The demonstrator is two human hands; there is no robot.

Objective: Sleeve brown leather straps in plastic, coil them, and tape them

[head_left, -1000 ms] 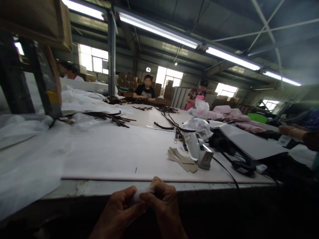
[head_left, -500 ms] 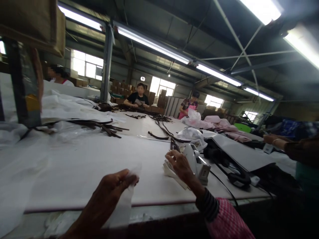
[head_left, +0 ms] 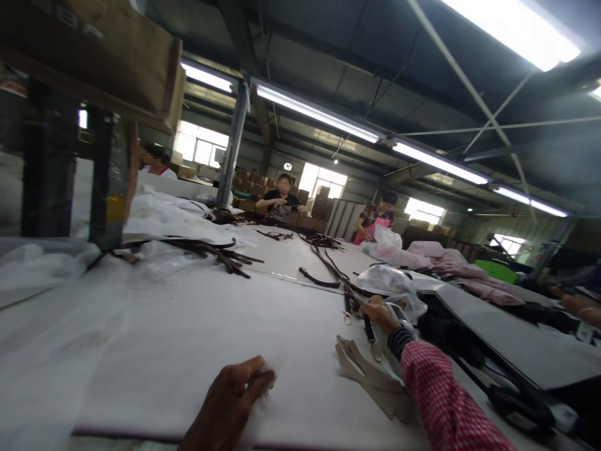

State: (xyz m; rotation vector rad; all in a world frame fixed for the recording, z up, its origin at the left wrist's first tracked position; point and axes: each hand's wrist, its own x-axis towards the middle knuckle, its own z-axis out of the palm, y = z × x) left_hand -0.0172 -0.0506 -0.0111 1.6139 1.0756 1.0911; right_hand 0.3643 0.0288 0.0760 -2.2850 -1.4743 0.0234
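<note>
The left hand rests at lower centre on the long white-covered worktable. The right hand, in a pink checked sleeve, sits just beside dark brown leather straps with brass clasps, above a pile of beige leather strips.

Right sleeve: pink-and-white check, woven cloth. Striped cuff, black and grey, sits at the wrist just behind the right hand. Left hand bare.
</note>
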